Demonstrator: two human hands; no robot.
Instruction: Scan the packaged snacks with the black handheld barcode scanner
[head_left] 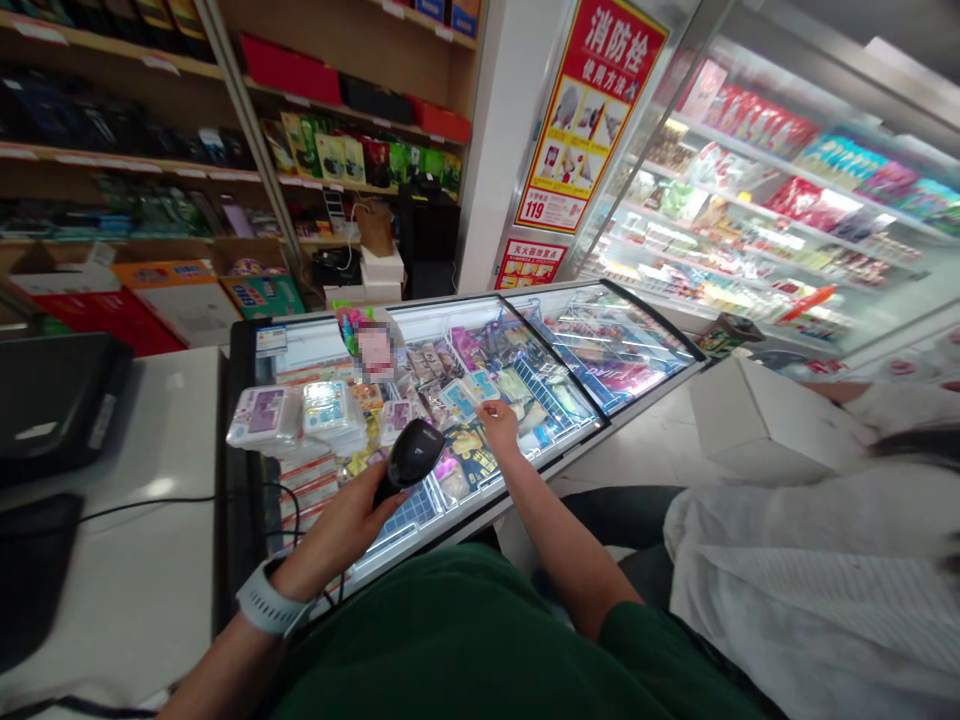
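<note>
A black barcode scanner (415, 455) sits in my left hand (360, 520), fingers wrapped round its handle, above the near side of a glass-topped chest freezer (559, 462). My right hand (499, 425) is closed in a pinch at the edge of a small clear pack with a blue label (481, 384). Beside it, over the glass, is a similar blue-labelled pack (456, 398). To the left on the lid are a stack of purple-labelled packs (261, 412), a stack of blue-labelled packs (328, 405) and another purple-labelled pack (395, 420). A colourful bag (349, 328), partly blurred out, lies behind them.
A white counter (169, 440) with a black device (64, 400) and a cable adjoins the freezer's left end. At right, a person in white clothing (802, 570) is close by, near a white box (765, 425). Stocked shelves and a lit display fridge (795, 190) stand behind.
</note>
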